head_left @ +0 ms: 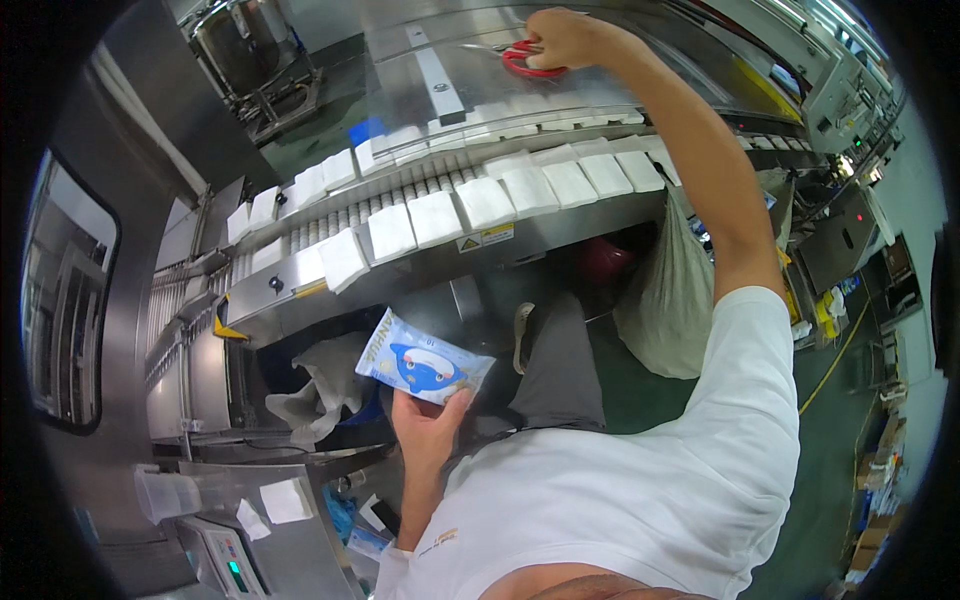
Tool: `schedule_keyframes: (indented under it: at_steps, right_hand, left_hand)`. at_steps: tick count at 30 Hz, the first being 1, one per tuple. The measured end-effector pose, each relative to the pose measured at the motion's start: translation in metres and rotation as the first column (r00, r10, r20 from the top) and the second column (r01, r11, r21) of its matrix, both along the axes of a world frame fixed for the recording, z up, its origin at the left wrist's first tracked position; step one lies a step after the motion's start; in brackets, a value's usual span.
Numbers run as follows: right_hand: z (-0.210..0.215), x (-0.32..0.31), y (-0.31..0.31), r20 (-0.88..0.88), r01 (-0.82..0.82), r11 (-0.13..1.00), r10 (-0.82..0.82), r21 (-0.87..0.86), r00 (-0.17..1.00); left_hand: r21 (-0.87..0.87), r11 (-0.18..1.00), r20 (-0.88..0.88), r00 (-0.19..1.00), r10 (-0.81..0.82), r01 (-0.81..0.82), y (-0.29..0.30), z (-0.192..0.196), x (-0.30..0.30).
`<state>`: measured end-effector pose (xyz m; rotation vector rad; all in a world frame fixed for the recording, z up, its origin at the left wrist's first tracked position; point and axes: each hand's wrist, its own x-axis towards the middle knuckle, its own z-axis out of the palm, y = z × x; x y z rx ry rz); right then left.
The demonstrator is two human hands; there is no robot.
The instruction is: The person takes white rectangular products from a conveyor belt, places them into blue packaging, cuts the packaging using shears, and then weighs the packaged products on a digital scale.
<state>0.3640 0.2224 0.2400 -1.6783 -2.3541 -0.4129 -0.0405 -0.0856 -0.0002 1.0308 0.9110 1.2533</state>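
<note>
My left hand grips the lower edge of a soft pale-blue packet with a blue cartoon animal on its front. The packet is tilted in front of my body, below the near side of the conveyor. Stretched far forward, my right hand is closed around the red handles of a pair of scissors. Their metal blades point left, over or on the steel machine cover; whether they touch it I cannot tell. Folded white wipes lie in rows along both sides of the conveyor.
The roller conveyor crosses in front of me. A pale cloth sack hangs below its right part. At lower left, a steel bench holds a scale, a clear plastic jug and loose white wipes. A metal tank stands at far left.
</note>
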Motion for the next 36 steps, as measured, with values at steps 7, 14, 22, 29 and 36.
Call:
schedule_keyframes:
  at_steps: [7, 14, 22, 29, 36]
  right_hand:
    - [-0.013, -0.03, -0.159, -0.524, -0.122, 0.968, 0.222, 0.218, 0.822]
    - [-0.166, -0.088, -0.309, -0.894, -0.529, 0.724, -0.309, -0.442, 0.325]
    - [-0.201, -0.114, -0.317, -0.809, -0.596, 0.548, -0.375, -0.587, 0.452]
    - [-0.195, -0.112, -0.313, -0.752, -0.499, 0.576, -0.376, -0.647, 0.541]
    - [-0.126, -0.067, -0.318, -0.762, -0.19, 0.879, -0.25, -0.438, 0.597]
  left_hand:
    - [0.047, 0.983, -0.02, 0.984, 0.176, -0.175, 0.022, 0.012, -0.004]
    - [-0.021, 0.991, 0.11, 0.985, 0.133, -0.132, 0.047, 0.028, 0.003]
    - [-0.018, 0.999, 0.121, 0.992, 0.033, -0.031, 0.049, 0.039, 0.014]
    - [-0.028, 0.999, 0.099, 0.995, 0.018, -0.015, 0.049, 0.035, 0.015]
    - [-0.104, 0.994, 0.0, 0.999, 0.036, -0.036, 0.042, 0.02, -0.001]
